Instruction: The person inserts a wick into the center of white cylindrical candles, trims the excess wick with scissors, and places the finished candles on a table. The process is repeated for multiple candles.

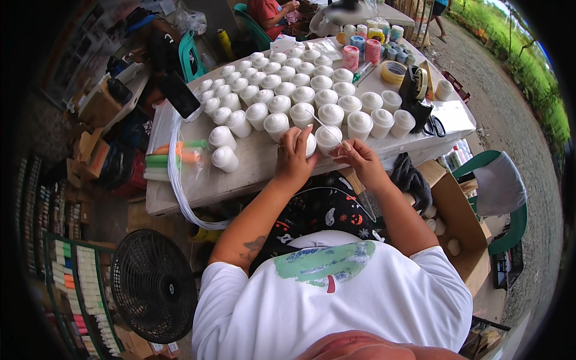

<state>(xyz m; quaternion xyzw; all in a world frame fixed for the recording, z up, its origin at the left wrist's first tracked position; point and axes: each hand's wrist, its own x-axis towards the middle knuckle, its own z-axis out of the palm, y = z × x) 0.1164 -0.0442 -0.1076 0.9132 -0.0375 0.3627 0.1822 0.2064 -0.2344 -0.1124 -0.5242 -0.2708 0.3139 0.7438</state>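
At the table's near edge, my left hand (294, 156) is closed around a white domed cylinder (310, 146), mostly hidden by the fingers. My right hand (354, 157) pinches a thin white cord (322, 123). One stiff end of it points up and left past another white cylinder (329, 138); the rest loops down over my lap. Rows of similar white cylinders with stepped, domed tops (302, 115) stand beyond both hands. A bundle of white cords (175, 162) hangs over the table's edge to the left.
Left on the table (252, 174) lie a phone (179, 96) and bagged green and orange sticks (174, 157). Right are a tape dispenser (415, 93), scissors (434, 126) and yellow tape (393, 72). A black fan (154, 285) stands lower left, an open carton (459, 222) lower right. Other people sit behind.
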